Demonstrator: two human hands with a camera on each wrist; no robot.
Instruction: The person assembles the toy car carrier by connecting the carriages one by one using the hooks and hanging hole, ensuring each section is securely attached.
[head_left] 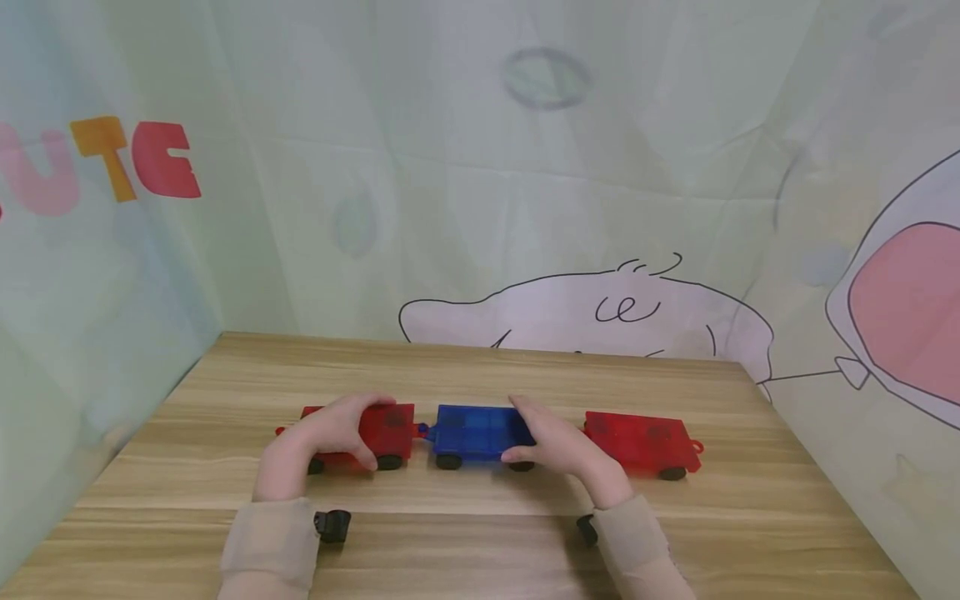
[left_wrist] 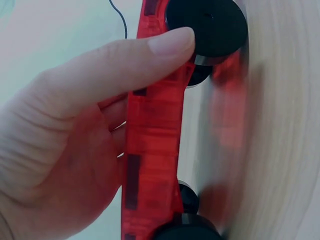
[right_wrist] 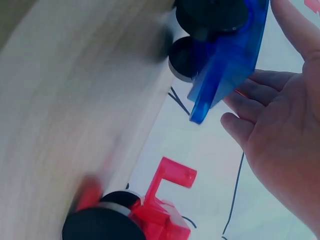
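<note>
Three flat, see-through toy train cars with black wheels stand in a row on the table. My left hand [head_left: 333,429] grips the left red car [head_left: 395,423], thumb on the near side by a wheel and fingers along the far side, as the left wrist view shows. A small coupling joins this car's right end to the blue car [head_left: 474,432]. Around the blue car's right end, my right hand [head_left: 561,448] holds it between thumb and fingers. Apart from the blue car, in the right wrist view, is the right red car [right_wrist: 162,220] with its upright hook [right_wrist: 177,172].
The wooden table [head_left: 450,542] carries the row across its middle. A pale printed cloth [head_left: 465,167] hangs behind and at both sides. Black wrist cameras [head_left: 333,527] sit on both wrists, fixed with beige bands [head_left: 270,537].
</note>
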